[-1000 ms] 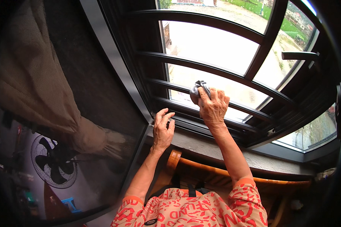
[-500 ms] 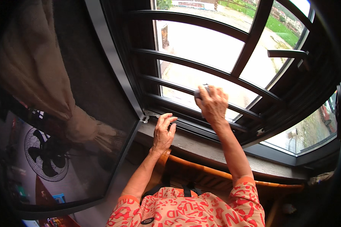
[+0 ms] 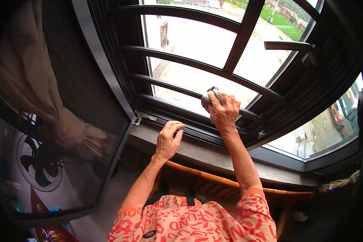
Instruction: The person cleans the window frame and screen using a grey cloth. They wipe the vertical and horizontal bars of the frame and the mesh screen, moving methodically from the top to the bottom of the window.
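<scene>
My right hand (image 3: 226,111) is closed around a bunched grey cloth (image 3: 209,97), which it holds against a lower dark bar of the window grille (image 3: 177,86). Part of the cloth is hidden behind my fingers. Over the inner edge of the windowsill (image 3: 195,150), my left hand (image 3: 168,139) hovers with its fingers loosely bent and nothing in them. The lower window frame lies just beyond that hand. Bright glass panes (image 3: 189,38) show between the bars.
An opened dark pane (image 3: 88,161) at the left reflects a curtain and a fan. At upper right a window handle (image 3: 288,46) juts inward. Another opened sash (image 3: 306,139) stands at the right. A wooden bench back (image 3: 213,179) runs below the sill.
The whole view has shifted, so the window sits further left in the picture. My right hand has moved slightly along the bar with the cloth. The left hand stays near the sill.
</scene>
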Demonstrator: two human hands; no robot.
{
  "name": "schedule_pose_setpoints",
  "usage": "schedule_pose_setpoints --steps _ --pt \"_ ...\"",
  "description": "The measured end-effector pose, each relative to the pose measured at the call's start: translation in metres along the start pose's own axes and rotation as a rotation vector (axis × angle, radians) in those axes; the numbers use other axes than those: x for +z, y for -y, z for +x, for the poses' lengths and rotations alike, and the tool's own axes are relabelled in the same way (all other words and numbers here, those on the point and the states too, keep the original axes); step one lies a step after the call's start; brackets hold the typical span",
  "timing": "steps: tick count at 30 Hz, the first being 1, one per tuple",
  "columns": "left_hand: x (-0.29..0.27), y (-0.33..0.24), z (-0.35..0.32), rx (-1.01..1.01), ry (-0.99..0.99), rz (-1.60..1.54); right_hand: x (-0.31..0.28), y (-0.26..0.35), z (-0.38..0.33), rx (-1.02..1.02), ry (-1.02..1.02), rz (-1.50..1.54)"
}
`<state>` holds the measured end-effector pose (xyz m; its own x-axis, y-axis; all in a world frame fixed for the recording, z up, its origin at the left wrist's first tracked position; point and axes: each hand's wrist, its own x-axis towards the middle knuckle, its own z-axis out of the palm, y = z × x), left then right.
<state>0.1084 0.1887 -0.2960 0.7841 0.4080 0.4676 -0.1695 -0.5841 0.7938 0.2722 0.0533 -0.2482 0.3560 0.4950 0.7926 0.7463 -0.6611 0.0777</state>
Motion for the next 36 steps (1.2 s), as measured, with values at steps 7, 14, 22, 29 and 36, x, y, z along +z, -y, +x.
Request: schedule_pose_setpoints --steps 7,14,22,29,36 --pt "0.014 0.003 -0.007 0.029 0.032 -0.006 -0.018 -0.038 -0.021 -0.005 -0.102 0.112" --pt "0.014 -0.001 -0.01 0.0 0.078 -0.033 -0.036 -0.063 -0.035 0.192 -0.108 0.109" --pt "0.021 0.003 -0.014 -0.023 0.095 -0.055 0.003 -0.004 -0.009 -0.013 -0.087 0.007" --pt "0.024 -0.008 -0.011 -0.081 0.128 -0.109 0.009 -0.004 -0.006 -0.035 -0.106 0.074" --pt "0.028 -0.007 -0.011 -0.012 0.16 -0.066 -0.018 -0.043 -0.025 -0.016 -0.15 0.005"
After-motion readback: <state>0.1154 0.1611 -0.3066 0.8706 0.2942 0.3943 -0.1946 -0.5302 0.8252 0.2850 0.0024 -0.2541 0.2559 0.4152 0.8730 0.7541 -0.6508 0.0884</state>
